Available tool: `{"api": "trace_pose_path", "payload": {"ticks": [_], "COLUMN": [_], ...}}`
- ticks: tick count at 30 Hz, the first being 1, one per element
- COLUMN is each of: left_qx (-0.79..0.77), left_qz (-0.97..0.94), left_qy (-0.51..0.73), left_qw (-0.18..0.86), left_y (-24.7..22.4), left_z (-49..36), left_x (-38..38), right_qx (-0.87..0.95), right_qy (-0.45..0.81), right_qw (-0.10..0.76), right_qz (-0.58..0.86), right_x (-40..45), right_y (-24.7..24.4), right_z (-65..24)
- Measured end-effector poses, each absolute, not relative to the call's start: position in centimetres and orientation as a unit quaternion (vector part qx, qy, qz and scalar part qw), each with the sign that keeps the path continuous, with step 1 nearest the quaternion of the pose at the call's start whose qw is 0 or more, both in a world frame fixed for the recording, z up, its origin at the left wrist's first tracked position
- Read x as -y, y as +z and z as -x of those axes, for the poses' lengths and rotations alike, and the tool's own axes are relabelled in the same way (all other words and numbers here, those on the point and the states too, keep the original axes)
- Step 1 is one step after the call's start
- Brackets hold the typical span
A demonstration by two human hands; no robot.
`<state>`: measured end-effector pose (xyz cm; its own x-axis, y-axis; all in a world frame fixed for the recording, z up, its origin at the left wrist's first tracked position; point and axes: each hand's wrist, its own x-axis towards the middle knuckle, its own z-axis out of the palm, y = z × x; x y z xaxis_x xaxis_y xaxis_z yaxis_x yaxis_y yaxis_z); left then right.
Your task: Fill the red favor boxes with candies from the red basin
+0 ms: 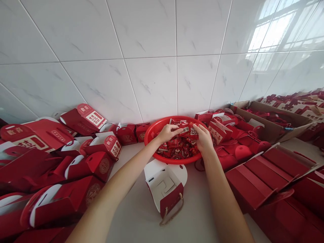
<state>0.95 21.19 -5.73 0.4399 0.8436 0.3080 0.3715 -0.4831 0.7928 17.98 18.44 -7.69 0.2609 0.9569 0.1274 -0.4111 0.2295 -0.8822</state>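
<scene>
Over a red plastic basket (151, 130), my two hands come close together. Thumb and fingers of my left hand (168, 133) pinch a small red wrapped candy (185, 130) with a white label. My right hand (204, 137) is closed on another red wrapped candy (193, 132), beside the first one. Many similar candies (178, 151) lie loose in the basket below. On the table in front of the basket, between my forearms, stands an open gift box (171, 199). It is red outside and white inside, has a rope handle, and no candy shows in it.
Red gift boxes (83, 168) crowd the table on the left. More red boxes (263, 175) lie on the right, with a cardboard carton (295, 130) behind them. A white tiled wall (152, 84) rises behind the basket.
</scene>
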Motion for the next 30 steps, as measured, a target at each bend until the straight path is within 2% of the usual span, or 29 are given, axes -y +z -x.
{"api": "trace_pose_path", "payload": {"ticks": [15,24,30], "left_qx": [-0.394,-0.408,-0.370], "left_qz": [-0.782,-0.767,-0.790], "left_qy": [0.364,0.389,0.353], "left_qw": [0.318,0.306,0.339], "left_y": [-5.95,-6.08,-5.95], "left_z": [-0.78,-0.65,-0.85], "left_x": [-21.44,-21.84,-21.27], "right_qx": [0.335,0.379,0.374], "right_qy": [0.560,0.535,0.534], "right_qw": [0.664,0.659,0.661], "right_qz": [0.365,0.368,0.371], "right_x": [-18.12,-18.20,-18.24], "right_y": [-7.09,-7.74,-7.67], "right_z": [-17.76,-17.82,-17.77]}}
